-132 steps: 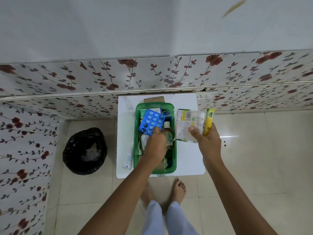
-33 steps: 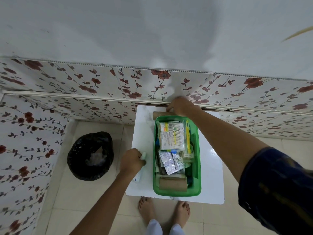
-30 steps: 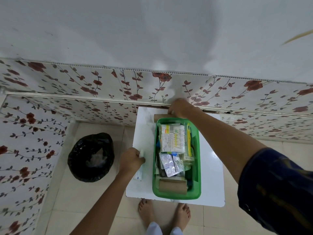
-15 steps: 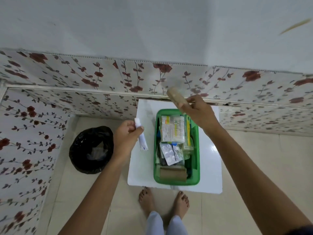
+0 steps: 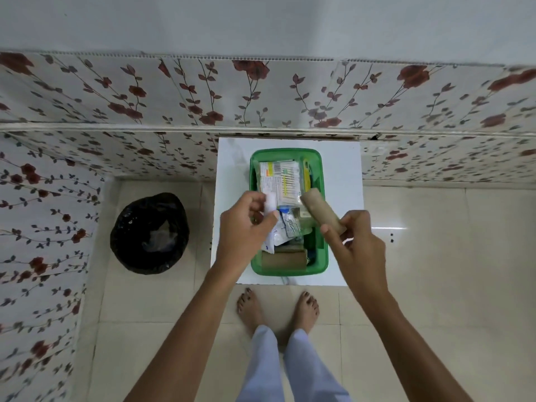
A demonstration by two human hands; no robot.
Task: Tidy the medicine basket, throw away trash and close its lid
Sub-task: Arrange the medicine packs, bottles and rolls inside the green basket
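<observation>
Above the green basket (image 5: pixel 324 258) on the white worktop (image 5: pixel 342 158), the left hand (image 5: pixel 243 227) pinches a white tube (image 5: pixel 270 205); the right hand (image 5: pixel 355 242) grips a brown roll (image 5: pixel 317 208). Both should be laid flat inside; trash goes to the bin (image 5: pixel 149 233) at nine o'clock.

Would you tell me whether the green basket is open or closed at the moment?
Open. No lid covers the basket; its packets show from above, and no lid is in view.

Glossy green plastic basket (image 5: pixel 324 258), cardboard tube (image 5: pixel 319 209)
</observation>
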